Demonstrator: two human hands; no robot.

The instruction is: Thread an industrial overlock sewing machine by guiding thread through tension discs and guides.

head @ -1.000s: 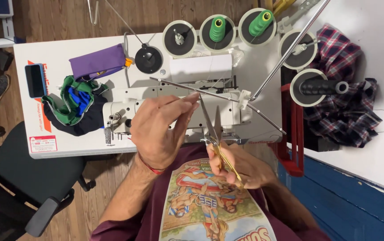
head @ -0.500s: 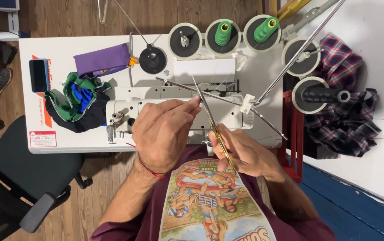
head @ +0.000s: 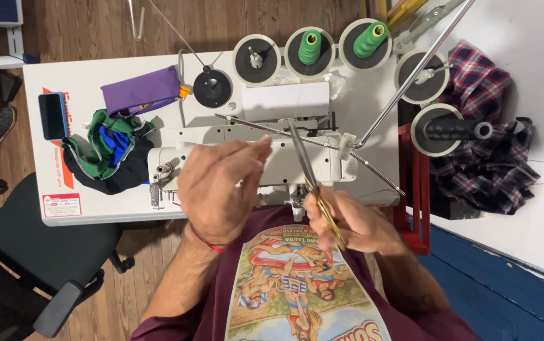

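Right hand [head: 347, 221] closed around long tweezers [head: 306, 164], tips over sewing machine [head: 253, 161]; left hand [head: 221, 189] pinched, contents unclear. Two green thread cones [head: 310, 47], table edge near torso.

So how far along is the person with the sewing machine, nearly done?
Set up already: two green thread cones stand on the stand behind the white sewing machine. In hand: the right hand holds long tweezers pointing at the machine top, and the left hand pinches something too fine to see. Left: no cloth lies under the needle; the green and blue fabric waits beside the machine.
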